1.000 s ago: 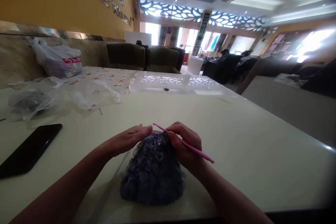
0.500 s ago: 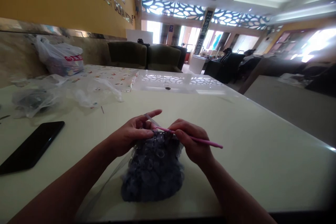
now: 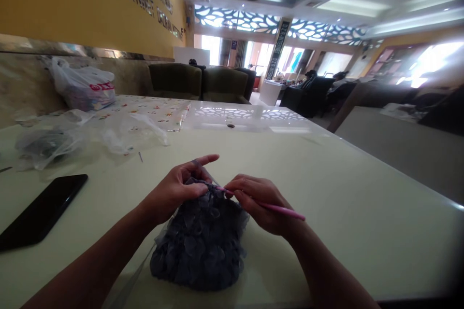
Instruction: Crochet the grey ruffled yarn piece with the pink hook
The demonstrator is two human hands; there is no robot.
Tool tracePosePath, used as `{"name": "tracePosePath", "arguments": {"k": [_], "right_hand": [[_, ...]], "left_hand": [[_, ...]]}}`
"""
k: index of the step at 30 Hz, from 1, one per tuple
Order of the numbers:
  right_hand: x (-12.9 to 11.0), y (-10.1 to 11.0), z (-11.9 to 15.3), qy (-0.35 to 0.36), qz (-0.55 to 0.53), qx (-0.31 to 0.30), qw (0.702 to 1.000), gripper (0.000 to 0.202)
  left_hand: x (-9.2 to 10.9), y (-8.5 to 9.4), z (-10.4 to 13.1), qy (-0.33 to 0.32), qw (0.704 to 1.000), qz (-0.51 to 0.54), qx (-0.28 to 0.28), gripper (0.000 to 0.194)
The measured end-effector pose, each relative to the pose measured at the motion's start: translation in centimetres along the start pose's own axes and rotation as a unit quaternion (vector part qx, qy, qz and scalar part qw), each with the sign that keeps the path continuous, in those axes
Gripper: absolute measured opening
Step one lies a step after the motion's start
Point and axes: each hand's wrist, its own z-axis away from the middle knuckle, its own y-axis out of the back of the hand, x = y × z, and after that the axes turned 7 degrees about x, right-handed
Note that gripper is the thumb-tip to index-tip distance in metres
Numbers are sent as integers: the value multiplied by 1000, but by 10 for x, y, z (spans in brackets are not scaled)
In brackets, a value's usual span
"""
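A dark grey-blue ruffled crochet piece (image 3: 199,246) hangs from my hands down onto the table. My left hand (image 3: 183,183) pinches its top edge between thumb and fingers, the index finger stretched out with a grey ribbon strand (image 3: 207,172) running over it. In my right hand (image 3: 259,200) is a pink crochet hook (image 3: 281,210), held like a pen, its tip at the top edge of the piece beside my left thumb. More of the grey ribbon (image 3: 136,277) trails below my left wrist toward the table's near edge. The hook's very tip is hard to make out.
A black phone (image 3: 43,210) lies at the left of the pale table (image 3: 344,212). Beyond it are a clear plastic bag (image 3: 50,147) with something dark inside, a crumpled bag (image 3: 134,133) and a full white carrier bag (image 3: 85,84). Armchairs (image 3: 224,84) stand behind the table.
The hook's tip has come down and now sits at the piece's edge, its handle lower. The crochet piece has shifted slightly left and down, and the view has tilted a little upward.
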Motion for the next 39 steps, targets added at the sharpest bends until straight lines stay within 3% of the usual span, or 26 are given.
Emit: {"name": "tracePosePath", "arguments": {"k": [2,3,5,8,10,13,16,20,25,28,31,35,39], "right_hand": [[2,-11,2,31,95,31,995,20],[3,-17,3,50,156,63,984,18],[7,-29,6,94,272,138,948,21],[12,-40,10,153,327,217,907,22],[14,-40,12,190,286,226,911,15],[13,-34,11,190,156,210,946,7],[8,-26,10,122,57,179,975,6],[5,-15,10,16,-26,136,990,12],[9,-16,9,-79,-202,127,968,21],[9,-26,10,-23,-70,170,983,17],[8,-34,12,76,92,222,968,10],[8,-39,13,51,89,253,962,8],[10,-40,12,69,61,219,971,10]], "left_hand": [[2,-7,3,-32,997,-54,42,11],[2,-12,4,-39,995,-64,59,16],[1,-20,7,-28,997,-33,71,43],[-6,-27,8,61,993,94,24,76],[-9,-24,6,124,977,170,-26,79],[-9,-15,2,149,961,225,-65,77],[-5,-6,-2,134,961,235,-53,72],[-1,2,-5,103,976,190,-31,63],[-5,-3,-4,76,992,106,-6,56],[-11,-10,-1,67,996,60,-16,51],[-15,-14,2,62,996,39,-58,35],[-14,-15,2,60,996,32,-62,35],[-12,-19,2,109,985,128,-33,48]]}}
